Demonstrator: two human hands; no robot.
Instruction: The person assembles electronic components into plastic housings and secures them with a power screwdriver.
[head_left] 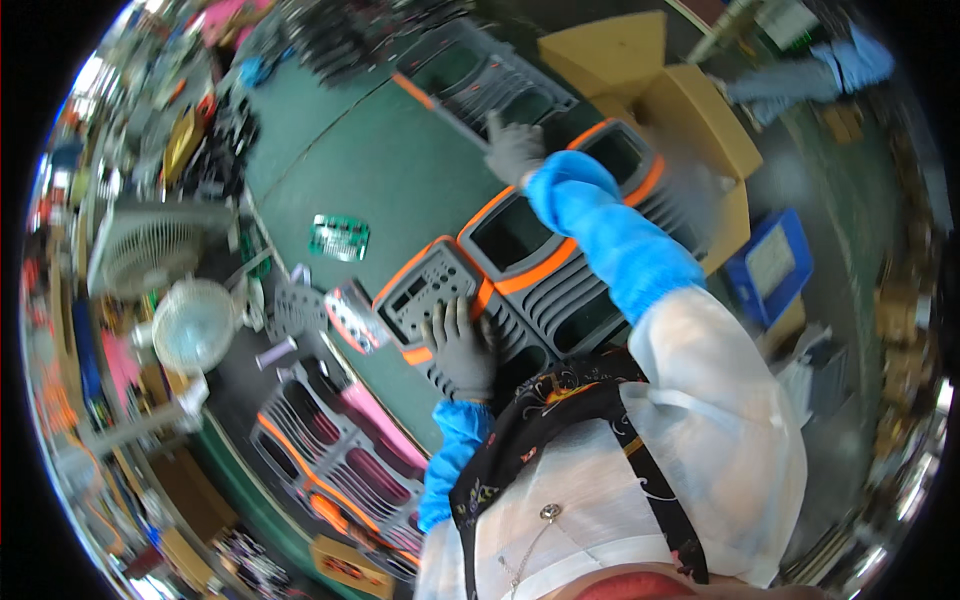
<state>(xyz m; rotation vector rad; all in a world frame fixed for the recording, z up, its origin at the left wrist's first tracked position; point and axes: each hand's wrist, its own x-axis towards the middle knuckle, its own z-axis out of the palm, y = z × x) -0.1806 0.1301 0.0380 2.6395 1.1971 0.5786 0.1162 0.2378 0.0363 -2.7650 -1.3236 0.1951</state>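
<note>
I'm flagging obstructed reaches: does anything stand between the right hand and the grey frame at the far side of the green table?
Nothing visible does: the fingers of the right hand overlap the grey frame in view, though contact can't be confirmed. Orange-rimmed housings lie below the blue sleeve, nearer the person, not in between.

Fan, white, square-framed (150, 245), left side. Fan, white, round (195, 325), just beside first. Carton, brown, large (700, 110), flaps open, at bench's right edge. Bin, blue, rectangular (797, 235), pale contents, near carton. Brown cartons (898, 305), far right, blurred. Yellow tray (183, 143), upper left. Pink sheet (385, 422), partly covered. Small carton (326, 553), low down, orange pieces inside.
</note>
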